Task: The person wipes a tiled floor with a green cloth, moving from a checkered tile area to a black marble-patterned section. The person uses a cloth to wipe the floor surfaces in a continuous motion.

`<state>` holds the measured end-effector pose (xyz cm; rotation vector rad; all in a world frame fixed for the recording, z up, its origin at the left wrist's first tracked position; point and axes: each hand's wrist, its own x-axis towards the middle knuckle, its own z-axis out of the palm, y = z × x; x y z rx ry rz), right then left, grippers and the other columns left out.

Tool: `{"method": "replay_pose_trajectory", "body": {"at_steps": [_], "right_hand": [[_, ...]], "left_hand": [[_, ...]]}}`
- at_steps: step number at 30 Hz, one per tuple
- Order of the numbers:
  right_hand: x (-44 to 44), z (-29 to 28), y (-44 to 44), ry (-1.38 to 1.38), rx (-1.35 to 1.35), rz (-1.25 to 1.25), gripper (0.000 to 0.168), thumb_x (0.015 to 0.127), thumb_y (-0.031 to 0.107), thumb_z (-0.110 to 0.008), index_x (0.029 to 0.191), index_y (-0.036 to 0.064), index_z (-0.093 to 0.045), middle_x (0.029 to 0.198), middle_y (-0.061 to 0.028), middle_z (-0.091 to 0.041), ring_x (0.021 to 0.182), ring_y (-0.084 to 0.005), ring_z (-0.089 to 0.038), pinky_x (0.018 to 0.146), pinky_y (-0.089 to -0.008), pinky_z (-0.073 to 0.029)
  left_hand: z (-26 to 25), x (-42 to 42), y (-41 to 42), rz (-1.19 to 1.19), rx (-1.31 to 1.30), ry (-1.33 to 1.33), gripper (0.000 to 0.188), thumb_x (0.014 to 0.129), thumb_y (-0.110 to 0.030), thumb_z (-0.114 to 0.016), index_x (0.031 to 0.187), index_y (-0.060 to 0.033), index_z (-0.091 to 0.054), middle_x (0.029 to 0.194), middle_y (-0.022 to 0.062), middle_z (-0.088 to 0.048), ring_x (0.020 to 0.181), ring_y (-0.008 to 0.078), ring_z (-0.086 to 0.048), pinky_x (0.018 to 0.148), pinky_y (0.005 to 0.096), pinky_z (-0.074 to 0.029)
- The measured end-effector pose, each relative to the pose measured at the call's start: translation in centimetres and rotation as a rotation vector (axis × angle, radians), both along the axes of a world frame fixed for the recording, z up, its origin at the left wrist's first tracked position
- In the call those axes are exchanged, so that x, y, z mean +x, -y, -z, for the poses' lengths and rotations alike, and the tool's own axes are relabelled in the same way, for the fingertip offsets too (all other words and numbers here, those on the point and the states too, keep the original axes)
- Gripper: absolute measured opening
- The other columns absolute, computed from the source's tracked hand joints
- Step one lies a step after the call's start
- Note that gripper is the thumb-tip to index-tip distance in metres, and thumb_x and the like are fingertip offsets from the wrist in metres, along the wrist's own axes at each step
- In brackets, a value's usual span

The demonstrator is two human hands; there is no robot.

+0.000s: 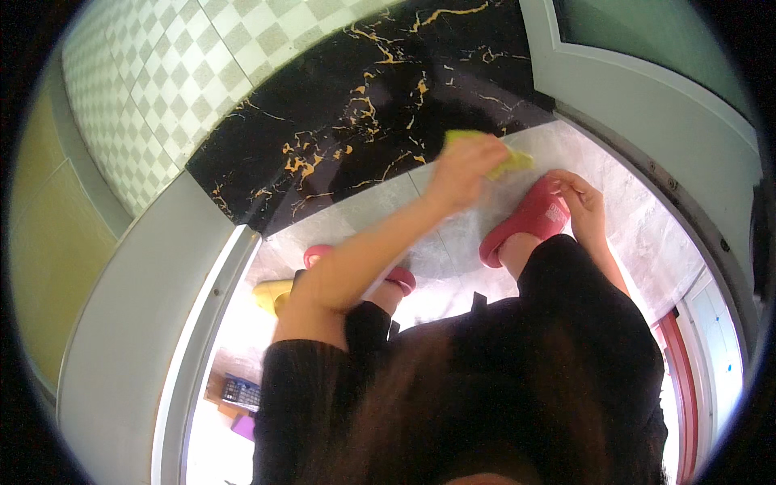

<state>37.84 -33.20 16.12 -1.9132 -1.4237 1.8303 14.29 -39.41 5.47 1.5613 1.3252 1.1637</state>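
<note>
My left hand [467, 173] is closed on a yellow-green cloth [518, 162], with the arm stretched across in front of me. The cloth is bunched under the fingers where the black marble threshold [388, 91] meets the grey floor tiles [418, 212]; hand and cloth look slightly blurred. My right hand [582, 197] is beside the toe of the pink-red slipper [530, 212] on my right foot, its bent fingertips at the toe and no object visible in it. Part of my other pink-red slipper [403, 279] shows beyond my left forearm, which hides some of it.
A yellow slipper [270, 295] lies left of my left foot. Door frame parts [206, 297] flank the threshold, with a grey-framed door panel [642, 85] at upper right. Checkered tiles [182, 79] lie past the marble. A dark plastic basket [241, 391] and purple item [243, 427] stand lower left.
</note>
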Motion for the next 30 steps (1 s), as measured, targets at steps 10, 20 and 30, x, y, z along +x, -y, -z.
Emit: {"method": "replay_pose_trajectory", "body": {"at_steps": [10, 20, 30], "right_hand": [[1.5, -0.8, 0.5, 0.003, 0.054, 0.084, 0.027, 0.094, -0.002, -0.046, 0.113, -0.004, -0.065, 0.104, -0.0071, -0.067, 0.097, -0.0132, -0.061, 0.088, -0.0271, -0.048], [0.3, -0.1, 0.8, -0.025, 0.03, 0.065, 0.025, 0.093, -0.003, -0.048, 0.112, -0.003, -0.065, 0.106, -0.0087, -0.067, 0.097, -0.0156, -0.063, 0.089, -0.0277, -0.048], [1.2, 0.5, 0.7, -0.001, 0.06, 0.089, 0.026, 0.094, 0.0, -0.048, 0.113, -0.001, -0.066, 0.1, -0.0075, -0.069, 0.095, -0.0147, -0.063, 0.089, -0.0279, -0.049]], "left_hand": [[1.8, -17.4, 2.0, -0.405, -0.24, -0.971, 0.067, 0.086, -0.006, -0.055, 0.147, 0.0022, -0.028, 0.152, 0.0287, -0.026, 0.14, 0.0465, -0.024, 0.115, 0.0501, -0.02], [2.3, 2.1, -6.0, 0.106, -0.056, -0.726, 0.054, 0.083, -0.012, -0.056, 0.136, -0.0028, -0.048, 0.145, 0.0132, -0.043, 0.136, 0.0331, -0.038, 0.114, 0.0462, -0.028], [1.7, 9.2, -3.4, 0.447, -0.057, -0.365, 0.038, 0.081, -0.014, -0.057, 0.117, -0.0034, -0.061, 0.121, 0.0093, -0.058, 0.118, 0.0248, -0.051, 0.096, 0.0407, -0.043]]}}
